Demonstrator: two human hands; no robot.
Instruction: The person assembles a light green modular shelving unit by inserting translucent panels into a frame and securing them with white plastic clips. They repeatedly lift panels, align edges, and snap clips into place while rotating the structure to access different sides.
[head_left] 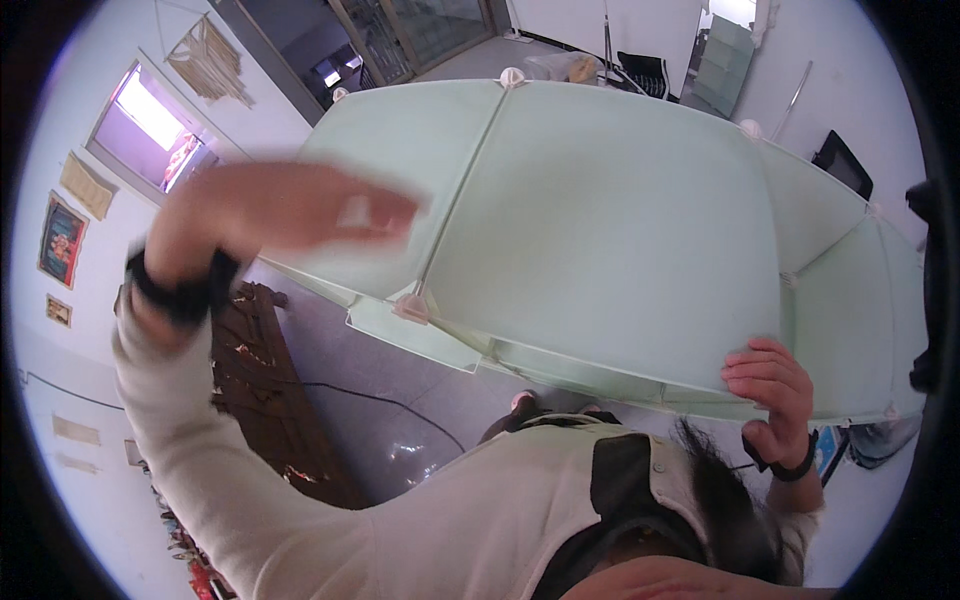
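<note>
pale green panel cabinet point(600, 230) fills frame centre – looks light, flexible, joints apt to pop. right hand point(772, 395) fingers curled on lower-right edge; left hand point(270, 215) blurred, fingers extended, upper left – contact unclear. best gripped near white corner connectors point(413, 305).

Green panel shelf point(600, 230) blocks ahead; open floor point(400, 400) below-left.

cream long sleeves point(200, 440), black wristbands point(180, 292), dark vest panel point(625, 475)
</note>
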